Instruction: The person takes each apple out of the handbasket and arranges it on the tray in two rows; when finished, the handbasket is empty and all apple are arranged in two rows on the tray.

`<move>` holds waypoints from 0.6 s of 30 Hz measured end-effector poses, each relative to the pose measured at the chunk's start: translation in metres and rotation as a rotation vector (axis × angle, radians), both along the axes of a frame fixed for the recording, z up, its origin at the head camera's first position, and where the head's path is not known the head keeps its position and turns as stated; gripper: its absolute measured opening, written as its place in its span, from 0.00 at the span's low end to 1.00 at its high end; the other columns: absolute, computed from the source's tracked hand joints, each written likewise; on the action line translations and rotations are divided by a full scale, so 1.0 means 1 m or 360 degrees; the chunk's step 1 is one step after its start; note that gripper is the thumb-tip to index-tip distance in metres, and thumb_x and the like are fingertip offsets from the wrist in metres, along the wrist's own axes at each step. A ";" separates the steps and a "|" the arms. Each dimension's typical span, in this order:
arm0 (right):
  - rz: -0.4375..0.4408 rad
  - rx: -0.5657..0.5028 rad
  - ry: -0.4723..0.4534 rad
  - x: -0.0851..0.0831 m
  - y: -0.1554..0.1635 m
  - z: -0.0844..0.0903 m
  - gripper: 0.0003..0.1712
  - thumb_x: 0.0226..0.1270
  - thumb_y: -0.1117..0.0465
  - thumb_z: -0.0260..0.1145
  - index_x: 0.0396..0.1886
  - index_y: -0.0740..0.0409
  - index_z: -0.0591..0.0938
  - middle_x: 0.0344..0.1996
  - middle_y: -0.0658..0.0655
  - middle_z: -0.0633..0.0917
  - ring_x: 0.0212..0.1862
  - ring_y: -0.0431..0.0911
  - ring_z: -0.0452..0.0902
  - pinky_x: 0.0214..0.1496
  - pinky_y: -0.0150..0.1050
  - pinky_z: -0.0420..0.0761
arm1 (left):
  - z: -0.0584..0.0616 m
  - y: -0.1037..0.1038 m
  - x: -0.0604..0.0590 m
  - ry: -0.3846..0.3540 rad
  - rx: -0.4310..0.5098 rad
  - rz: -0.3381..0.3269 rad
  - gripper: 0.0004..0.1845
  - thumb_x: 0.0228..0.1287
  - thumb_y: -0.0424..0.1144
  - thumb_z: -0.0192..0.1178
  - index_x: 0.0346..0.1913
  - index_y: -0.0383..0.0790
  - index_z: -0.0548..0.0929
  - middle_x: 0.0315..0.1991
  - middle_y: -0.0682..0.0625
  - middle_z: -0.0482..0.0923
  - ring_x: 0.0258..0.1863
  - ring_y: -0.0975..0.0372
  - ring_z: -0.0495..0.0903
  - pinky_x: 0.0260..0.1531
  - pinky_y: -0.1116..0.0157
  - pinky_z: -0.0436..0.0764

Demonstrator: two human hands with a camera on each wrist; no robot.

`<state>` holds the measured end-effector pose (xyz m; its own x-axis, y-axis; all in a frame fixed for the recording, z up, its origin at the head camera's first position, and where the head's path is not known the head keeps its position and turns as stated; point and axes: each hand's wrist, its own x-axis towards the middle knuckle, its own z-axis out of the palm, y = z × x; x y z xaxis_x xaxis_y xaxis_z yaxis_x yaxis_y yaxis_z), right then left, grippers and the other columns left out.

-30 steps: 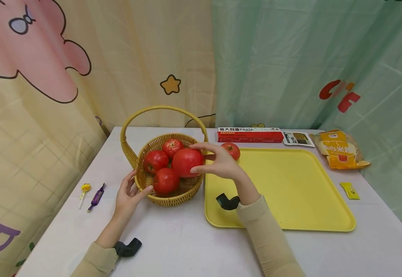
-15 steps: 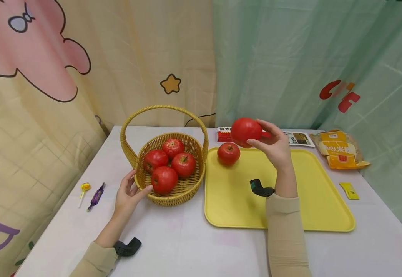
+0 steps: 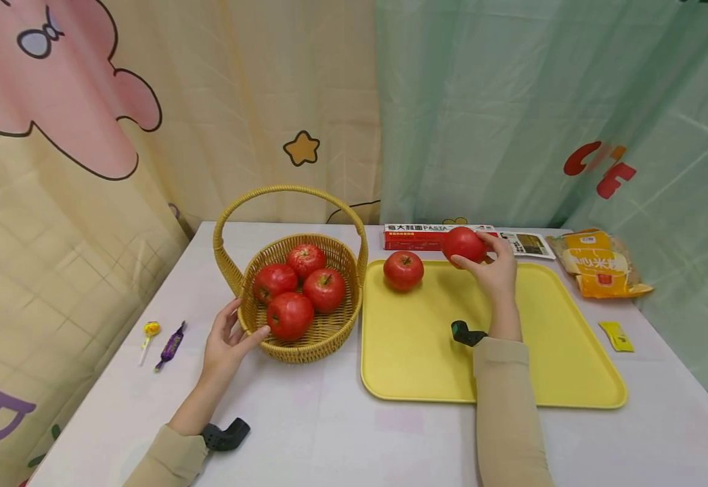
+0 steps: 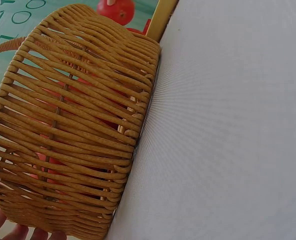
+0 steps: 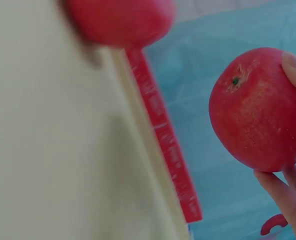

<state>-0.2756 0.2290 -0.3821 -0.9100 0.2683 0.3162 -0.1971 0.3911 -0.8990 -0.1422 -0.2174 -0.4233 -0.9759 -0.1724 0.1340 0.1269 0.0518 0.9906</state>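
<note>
In the head view my right hand (image 3: 495,270) pinches a red apple (image 3: 463,245) between thumb and fingers, above the back of the yellow tray (image 3: 549,325). The right wrist view shows this held apple (image 5: 258,110) in the air, clear of the tray surface. Another apple (image 3: 403,270) rests at the tray's back left corner. To the left stands a wicker basket (image 3: 302,353) with a tall arched handle and several apples (image 3: 290,316) inside. My left hand (image 3: 226,345) holds the basket's near left side, its thumb at the front; some fingers are partly hidden.
Behind the tray lie a red pasta box (image 3: 411,238) and a flat packet (image 3: 527,245). An orange bag (image 3: 600,264) and a small yellow packet (image 3: 617,336) are at the right. A lollipop (image 3: 148,335) and a purple wrapped candy (image 3: 170,347) lie left of the basket.
My right hand has lifted an apple out from over the basket, carried it right and then lowered it somewhat over the tray's back. The left hand has stayed at the basket.
</note>
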 end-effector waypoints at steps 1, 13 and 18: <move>0.0006 0.0063 -0.0020 -0.001 0.001 -0.004 0.39 0.49 0.53 0.76 0.61 0.57 0.74 0.58 0.59 0.71 0.60 0.52 0.64 0.60 0.49 0.73 | 0.000 0.000 0.000 -0.0003 0.0000 -0.0001 0.39 0.58 0.27 0.64 0.70 0.37 0.56 0.70 0.43 0.51 0.68 0.48 0.56 0.51 0.76 0.71; 0.0058 0.0576 -0.0085 -0.012 0.001 -0.032 0.35 0.48 0.60 0.76 0.57 0.62 0.75 0.52 0.65 0.71 0.58 0.60 0.63 0.60 0.60 0.68 | 0.000 0.000 -0.001 0.0005 0.0002 0.0001 0.38 0.58 0.27 0.63 0.69 0.37 0.56 0.70 0.44 0.52 0.68 0.50 0.56 0.54 0.75 0.69; 0.0077 0.0503 -0.0115 -0.011 -0.001 -0.033 0.34 0.50 0.66 0.74 0.58 0.64 0.72 0.57 0.66 0.68 0.62 0.60 0.58 0.62 0.61 0.65 | 0.000 0.000 -0.001 -0.0001 -0.0002 -0.0003 0.38 0.58 0.28 0.63 0.69 0.37 0.56 0.70 0.44 0.52 0.68 0.51 0.56 0.57 0.70 0.68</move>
<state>-0.2868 0.2278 -0.4152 -0.9424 0.1230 0.3112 -0.1624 0.6449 -0.7468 -0.1428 -0.2177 -0.4237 -0.9763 -0.1704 0.1336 0.1264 0.0529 0.9906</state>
